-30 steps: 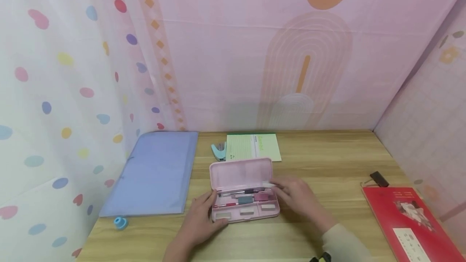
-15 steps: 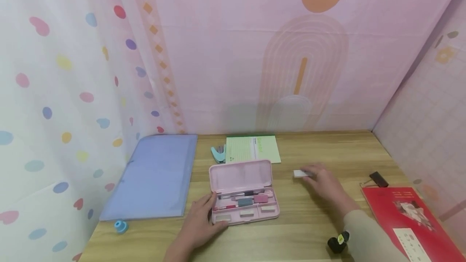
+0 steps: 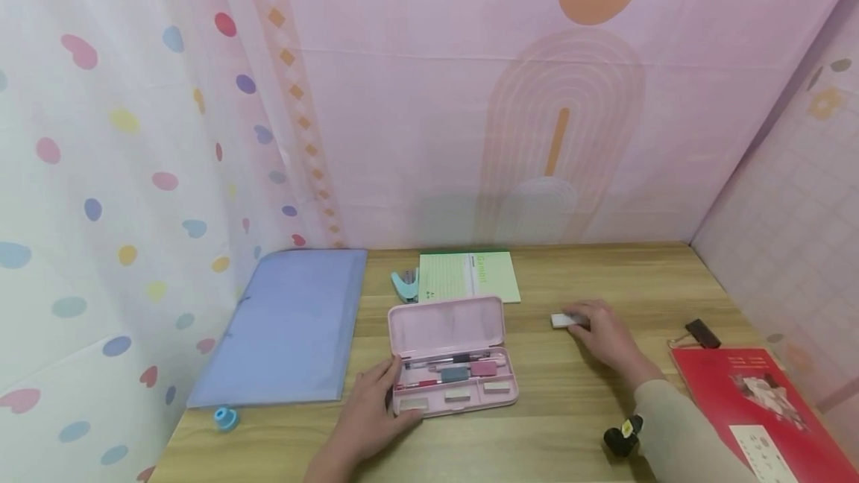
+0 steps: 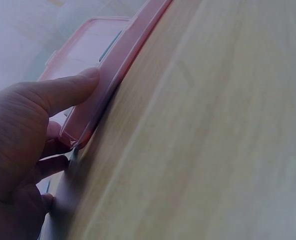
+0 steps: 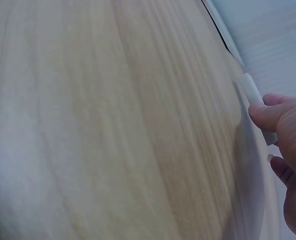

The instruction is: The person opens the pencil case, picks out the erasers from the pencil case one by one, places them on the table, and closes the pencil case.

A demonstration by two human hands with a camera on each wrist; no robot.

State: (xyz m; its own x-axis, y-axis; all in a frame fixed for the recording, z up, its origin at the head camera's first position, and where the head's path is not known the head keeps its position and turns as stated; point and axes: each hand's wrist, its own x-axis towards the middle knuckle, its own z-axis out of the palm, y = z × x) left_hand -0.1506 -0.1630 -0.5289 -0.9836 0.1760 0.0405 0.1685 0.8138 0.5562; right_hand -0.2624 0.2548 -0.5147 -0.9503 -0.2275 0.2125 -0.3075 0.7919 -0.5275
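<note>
A pink pencil case (image 3: 453, 407) lies with its lid raised on the table, holding pens, a grey-blue block and a pink block in its long section and several whitish erasers in the front sections. My left hand (image 3: 367, 402) grips its left end, thumb on the front edge, as the left wrist view also shows with the case's pink side (image 4: 119, 65). To the right of the case, my right hand (image 3: 607, 334) pinches a white eraser (image 3: 562, 320) close over the table. Seen from the right wrist, thumb and fingers hold that white eraser (image 5: 251, 90) by one end.
Behind the case are a green notepad (image 3: 493, 274) and a light blue stapler-like tool (image 3: 406, 287). A blue folder (image 3: 285, 326) covers the left side, with a small blue piece (image 3: 226, 418) before it. At right lie a red booklet (image 3: 738, 386) and a black binder clip (image 3: 703, 333).
My right hand has carried the white eraser from the case's right end out to the right, over the table. My left hand stays on the case.
</note>
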